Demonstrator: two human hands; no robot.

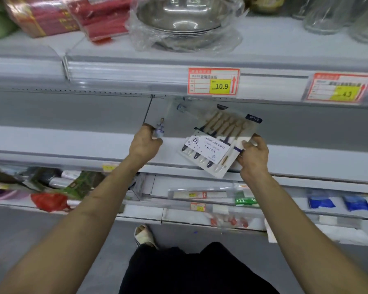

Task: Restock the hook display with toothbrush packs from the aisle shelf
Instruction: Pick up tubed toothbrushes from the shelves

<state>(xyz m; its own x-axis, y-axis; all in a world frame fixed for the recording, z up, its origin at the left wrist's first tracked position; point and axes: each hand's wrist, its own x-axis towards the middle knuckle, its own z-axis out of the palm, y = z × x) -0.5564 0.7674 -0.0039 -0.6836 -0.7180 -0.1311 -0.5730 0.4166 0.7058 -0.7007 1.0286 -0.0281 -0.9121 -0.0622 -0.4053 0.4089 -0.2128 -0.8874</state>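
Note:
A clear toothbrush pack (pixel 217 139) with a white-and-navy label and several brushes hangs tilted in front of the grey shelf back. My right hand (pixel 253 155) pinches its lower right corner. A thin dark hook rod (pixel 148 110) slants down from the underside of the upper shelf. My left hand (pixel 146 143) grips the rod's lower end, next to a small purple-tipped piece (pixel 160 129). The pack's top corner sits to the right of the rod, apart from it.
Price tags (pixel 214 81) hang on the upper shelf edge (pixel 115 73), which carries bagged steel bowls (pixel 179 20) and red packs (pixel 57 15). Lower shelves hold mixed packaged goods (pixel 51 187). My foot (pixel 145 235) stands on the grey floor below.

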